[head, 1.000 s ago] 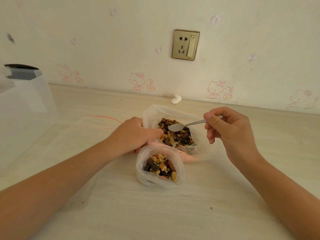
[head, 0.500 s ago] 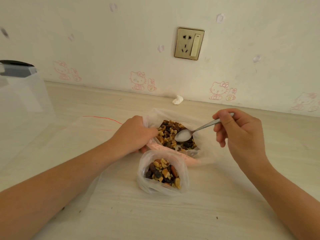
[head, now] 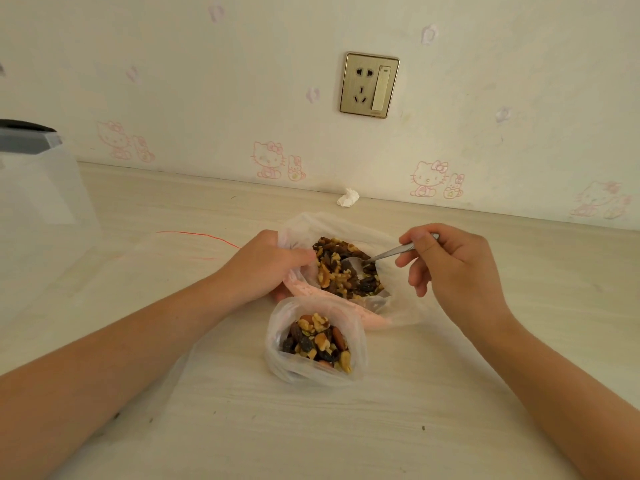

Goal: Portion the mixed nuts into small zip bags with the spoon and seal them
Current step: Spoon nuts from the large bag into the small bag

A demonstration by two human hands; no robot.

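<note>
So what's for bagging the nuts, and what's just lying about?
Job: big clear bag of mixed nuts; small clear zip bag; metal spoon.
Lying about: crumpled white tissue; clear plastic box, grey lid; gold wall socket.

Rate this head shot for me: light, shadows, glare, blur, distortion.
Head view: soft, warm, even light; faint shadow under the small bag; slight glint on the spoon; left hand and right hand sharp, no motion blur; wide-angle stretch swells the forearms at the lower corners.

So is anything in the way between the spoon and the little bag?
Nothing really. The spoon is in the big bag, and the little bag stands open right beside it. Only the big bag's low rim lies between; the spoon should lift over it.
</note>
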